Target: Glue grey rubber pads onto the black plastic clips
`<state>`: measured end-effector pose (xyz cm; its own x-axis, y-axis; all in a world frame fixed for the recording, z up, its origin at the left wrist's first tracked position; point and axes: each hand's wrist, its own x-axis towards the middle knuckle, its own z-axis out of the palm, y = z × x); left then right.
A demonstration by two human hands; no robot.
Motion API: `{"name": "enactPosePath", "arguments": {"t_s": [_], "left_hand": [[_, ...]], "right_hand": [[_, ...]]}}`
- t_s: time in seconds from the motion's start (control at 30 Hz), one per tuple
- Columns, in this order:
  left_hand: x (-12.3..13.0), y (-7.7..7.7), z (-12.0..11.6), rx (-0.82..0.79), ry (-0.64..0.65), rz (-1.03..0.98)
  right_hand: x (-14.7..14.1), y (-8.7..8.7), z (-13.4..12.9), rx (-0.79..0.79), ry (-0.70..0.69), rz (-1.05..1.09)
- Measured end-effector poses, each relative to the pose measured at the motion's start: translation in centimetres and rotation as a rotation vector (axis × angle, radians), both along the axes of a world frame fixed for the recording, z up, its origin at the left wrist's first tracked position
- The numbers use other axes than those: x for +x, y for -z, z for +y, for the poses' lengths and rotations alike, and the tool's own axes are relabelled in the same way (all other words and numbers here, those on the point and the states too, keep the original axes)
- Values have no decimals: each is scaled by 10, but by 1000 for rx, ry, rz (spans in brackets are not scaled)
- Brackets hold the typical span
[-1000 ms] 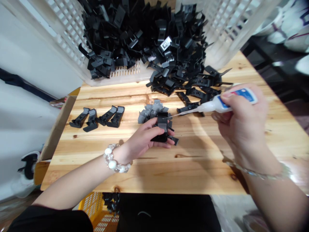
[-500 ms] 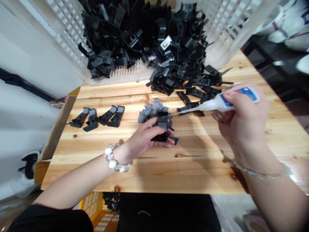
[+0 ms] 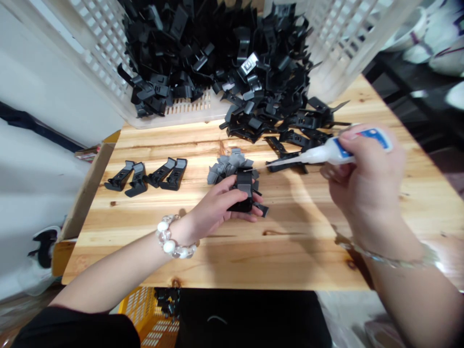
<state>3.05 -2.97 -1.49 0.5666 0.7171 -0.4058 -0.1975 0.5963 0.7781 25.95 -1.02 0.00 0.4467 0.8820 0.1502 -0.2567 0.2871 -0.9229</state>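
My left hand [image 3: 232,200] grips a black plastic clip [image 3: 244,182], thumb on top and fingers around its far side. Just behind it lies a small pile of grey flat pieces [image 3: 230,163] on the wooden table [image 3: 279,261]. My right hand [image 3: 366,169] is closed around a white glue bottle [image 3: 335,151] with a blue label, tilted so that its long thin nozzle points left, its tip over the top end of the clip. Whether the tip touches the clip I cannot tell. Several black clips [image 3: 174,174] lie in a row on the table at the left.
A white perforated basket [image 3: 145,118] full of black clips stands at the back, and loose clips [image 3: 297,140] spill from it onto the table. A cardboard box [image 3: 78,203] is beyond the left edge. Below the front edge is a yellow basket [image 3: 136,307] with black pieces.
The glue nozzle has shifted slightly upward in the view, toward the clip's far end. My left hand and the clip have hardly moved.
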Motion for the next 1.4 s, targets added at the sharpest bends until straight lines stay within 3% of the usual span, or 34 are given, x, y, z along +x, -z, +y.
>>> {"name": "enactPosePath", "arguments": {"t_s": [0.77,1.4], "left_hand": [[3,-5,-2,-9,-21,31],[4,-5,-3,38,-4,56]], "right_hand": [[-5,2,-1,10,99,-92],[-3,0,-1,2,25,-69]]}}
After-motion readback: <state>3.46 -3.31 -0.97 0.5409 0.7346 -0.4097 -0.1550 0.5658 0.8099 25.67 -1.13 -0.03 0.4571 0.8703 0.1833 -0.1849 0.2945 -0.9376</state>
